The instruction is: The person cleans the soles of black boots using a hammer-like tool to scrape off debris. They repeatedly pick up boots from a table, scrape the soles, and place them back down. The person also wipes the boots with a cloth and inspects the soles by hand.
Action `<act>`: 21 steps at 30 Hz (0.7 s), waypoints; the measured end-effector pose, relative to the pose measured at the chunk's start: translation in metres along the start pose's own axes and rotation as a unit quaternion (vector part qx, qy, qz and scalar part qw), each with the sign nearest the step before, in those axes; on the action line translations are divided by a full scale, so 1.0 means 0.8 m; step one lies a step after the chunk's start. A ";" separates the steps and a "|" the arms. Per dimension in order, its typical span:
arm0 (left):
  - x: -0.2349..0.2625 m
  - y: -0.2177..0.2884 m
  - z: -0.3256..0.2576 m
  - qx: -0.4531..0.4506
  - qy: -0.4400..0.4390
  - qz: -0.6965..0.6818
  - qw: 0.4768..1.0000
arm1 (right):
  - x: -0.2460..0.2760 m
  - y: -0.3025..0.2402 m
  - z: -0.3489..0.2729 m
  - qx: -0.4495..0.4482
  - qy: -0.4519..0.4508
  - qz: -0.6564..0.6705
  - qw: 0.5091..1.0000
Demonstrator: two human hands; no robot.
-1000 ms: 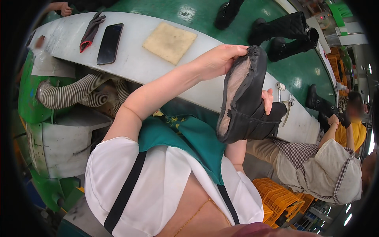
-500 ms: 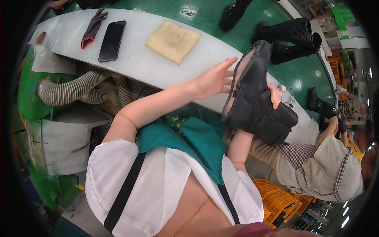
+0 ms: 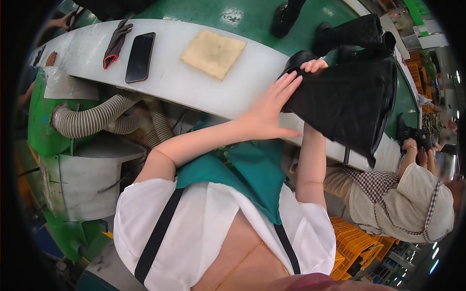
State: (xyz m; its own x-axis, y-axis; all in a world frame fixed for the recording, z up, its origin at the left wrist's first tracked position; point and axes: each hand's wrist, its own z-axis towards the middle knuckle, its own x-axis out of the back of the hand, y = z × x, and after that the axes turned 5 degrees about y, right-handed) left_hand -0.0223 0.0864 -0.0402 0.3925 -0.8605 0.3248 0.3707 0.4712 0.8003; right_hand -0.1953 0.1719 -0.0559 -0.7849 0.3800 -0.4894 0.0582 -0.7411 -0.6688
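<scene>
Handling a boot (image 3: 347, 99) at the bench (image 3: 167, 68).
The right hand (image 3: 313, 66) is gripping it; the left hand (image 3: 272, 109) is lying against it, fingers (image 3: 290, 88) open. Next move is likely calling for steady support.

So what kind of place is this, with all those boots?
Probably a shoe workshop or factory: a boot is being held, more boots show beyond the bench, and there's a green machine with a fat hose.
</scene>
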 end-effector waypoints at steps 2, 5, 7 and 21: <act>-0.007 -0.005 0.008 0.030 0.079 -0.077 0.993 | -0.026 -0.007 -0.005 -0.026 0.072 -0.113 0.991; 0.001 -0.038 0.022 0.139 0.107 -0.213 0.961 | -0.040 -0.008 0.001 -0.127 0.204 -0.153 0.959; 0.018 -0.046 0.036 0.144 0.205 -0.252 0.935 | -0.047 -0.018 -0.005 -0.123 0.220 -0.267 0.930; 0.182 -0.128 0.205 0.089 0.428 -0.282 0.854 | 0.042 -0.020 -0.095 -0.156 0.279 -0.303 0.898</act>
State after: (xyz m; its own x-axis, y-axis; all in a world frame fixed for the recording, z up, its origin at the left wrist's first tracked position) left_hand -0.1413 -0.1191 0.0077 0.6936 -0.4481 -0.5640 0.6003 -0.0731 0.7964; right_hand -0.1759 0.2389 -0.1043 -0.3052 0.9435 -0.1289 -0.0375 -0.1472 -0.9884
